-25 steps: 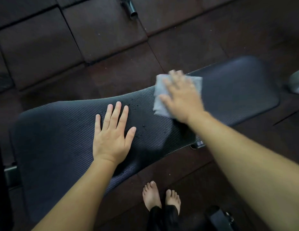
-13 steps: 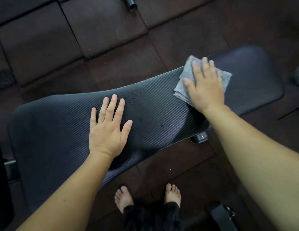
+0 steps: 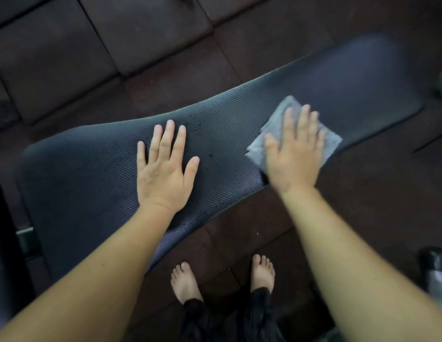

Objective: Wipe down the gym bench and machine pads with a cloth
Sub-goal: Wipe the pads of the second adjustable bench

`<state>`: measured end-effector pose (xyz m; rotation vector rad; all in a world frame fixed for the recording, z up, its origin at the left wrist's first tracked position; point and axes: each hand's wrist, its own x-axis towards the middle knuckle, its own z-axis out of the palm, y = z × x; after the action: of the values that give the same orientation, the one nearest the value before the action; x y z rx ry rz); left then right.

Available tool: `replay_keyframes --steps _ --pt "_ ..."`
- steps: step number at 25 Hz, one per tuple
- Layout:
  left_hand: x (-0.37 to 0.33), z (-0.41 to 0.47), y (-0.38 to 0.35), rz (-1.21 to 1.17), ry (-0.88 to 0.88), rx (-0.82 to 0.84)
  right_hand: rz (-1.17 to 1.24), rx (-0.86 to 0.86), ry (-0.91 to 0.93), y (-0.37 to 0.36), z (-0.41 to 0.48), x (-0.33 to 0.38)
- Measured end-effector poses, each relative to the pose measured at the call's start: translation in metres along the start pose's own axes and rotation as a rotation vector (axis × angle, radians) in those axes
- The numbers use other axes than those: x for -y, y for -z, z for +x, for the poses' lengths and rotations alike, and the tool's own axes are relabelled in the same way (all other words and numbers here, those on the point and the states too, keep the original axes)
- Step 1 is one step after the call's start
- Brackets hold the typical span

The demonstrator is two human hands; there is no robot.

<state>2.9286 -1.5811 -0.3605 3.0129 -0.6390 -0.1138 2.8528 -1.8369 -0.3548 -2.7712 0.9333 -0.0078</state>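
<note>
the long black ribbed gym bench pad (image 3: pixel 91 181) runs slantwise across the view, from the lower left up to the upper right, above a floor of dark brown rubber tiles (image 3: pixel 146 33). the left hand (image 3: pixel 163 174) lies palm down on the middle of the pad, fingers straight and a little spread, thumb out to the side, holding nothing. the right hand (image 3: pixel 292 159) is further along the pad toward its right end, also palm down with straight fingers, pressing flat on a grey square cloth (image 3: pixel 332 141). the cloth lies on the pad near its front edge, and its corners show beyond the fingertips and past the outer side of the hand. this hand and the cloth are blurred, so i cannot tell whether the thumb hooks an edge of the cloth. small water droplets (image 3: pixel 197 124) dot the ribbed surface between the two hands, near the left hand's fingertips. below the pad's front edge two bare feet (image 3: pixel 185 282) stand on the tiles, with dark trouser legs (image 3: pixel 215 322) above them. a dark rounded object (image 3: pixel 434 270), too blurred to name, sits at the right edge.
</note>
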Motion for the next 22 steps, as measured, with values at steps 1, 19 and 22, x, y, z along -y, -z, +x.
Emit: replay_keyframes --steps 1,19,22 --pt "0.001 0.0 0.0 -0.002 0.002 -0.002 0.001 0.003 0.072 -0.008 -0.027 0.026" --pt "0.001 0.001 0.003 -0.002 0.01 0.024 -0.015 0.025 -0.09 0.001 0.016 0.005" --pt "0.0 0.0 0.005 0.002 0.008 0.044 -0.04 0.182 0.263 -0.007 -0.006 0.057"
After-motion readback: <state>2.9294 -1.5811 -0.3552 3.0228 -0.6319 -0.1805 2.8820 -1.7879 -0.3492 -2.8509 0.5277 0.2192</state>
